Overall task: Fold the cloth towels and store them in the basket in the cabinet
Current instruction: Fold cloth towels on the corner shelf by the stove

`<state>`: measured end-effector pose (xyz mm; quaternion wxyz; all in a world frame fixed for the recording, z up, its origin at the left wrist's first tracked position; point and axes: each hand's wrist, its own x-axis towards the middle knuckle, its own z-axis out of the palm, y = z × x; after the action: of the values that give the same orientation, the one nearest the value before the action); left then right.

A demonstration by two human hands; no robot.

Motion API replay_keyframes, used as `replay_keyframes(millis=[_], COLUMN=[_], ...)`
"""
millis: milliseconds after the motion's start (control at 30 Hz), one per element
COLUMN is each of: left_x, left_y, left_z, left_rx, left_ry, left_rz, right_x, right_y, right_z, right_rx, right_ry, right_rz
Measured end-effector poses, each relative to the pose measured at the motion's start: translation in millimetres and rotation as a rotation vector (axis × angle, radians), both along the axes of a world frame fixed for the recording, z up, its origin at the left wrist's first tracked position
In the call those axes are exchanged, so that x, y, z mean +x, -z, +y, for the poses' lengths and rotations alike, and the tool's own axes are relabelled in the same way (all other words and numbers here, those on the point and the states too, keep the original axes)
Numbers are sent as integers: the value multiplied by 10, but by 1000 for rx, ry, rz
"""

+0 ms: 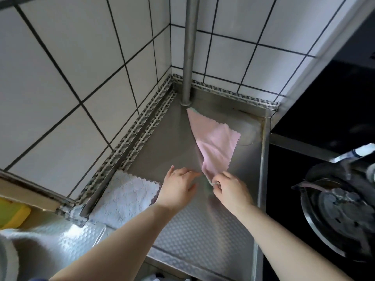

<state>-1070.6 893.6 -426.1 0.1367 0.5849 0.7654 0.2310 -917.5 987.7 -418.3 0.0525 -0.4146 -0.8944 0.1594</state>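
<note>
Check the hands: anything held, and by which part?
The right hand pinches the pink towel at its near corner. The left hand holds nothing, fingers extended beside that corner.

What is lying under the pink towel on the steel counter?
Under the pink towel only the steel counter shows. A greenish edge peeks out at its far corner and by the right hand pinching it; whatever else it covers is hidden.
</note>
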Motion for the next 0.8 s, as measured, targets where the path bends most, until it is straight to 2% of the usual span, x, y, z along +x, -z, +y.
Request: replay_keyframes(millis=[133,200,300,433,667,800], left_x=[122,180,240,310,296,310], left_y=[-145,-211,-359,-691,-1310,-1713], left_z=[237,314,431,532,479,384], left_rx=[38,125,277,332,385,568], left_ry=[52,57,43,95,89,54], left_rz=[-30,-32,-54,-93,-127,-97], right_x=[125,187,256,324,470,516], right_y=[-411,-614,-870,-1232,-1881,-2244], right_z=[48,91,154,221,295,282], right_rx=[31,37,-33,-80,43,103], right_ry=[-54,-64,-44,9,10,35], right_rz=[156,192,224,317,472,547])
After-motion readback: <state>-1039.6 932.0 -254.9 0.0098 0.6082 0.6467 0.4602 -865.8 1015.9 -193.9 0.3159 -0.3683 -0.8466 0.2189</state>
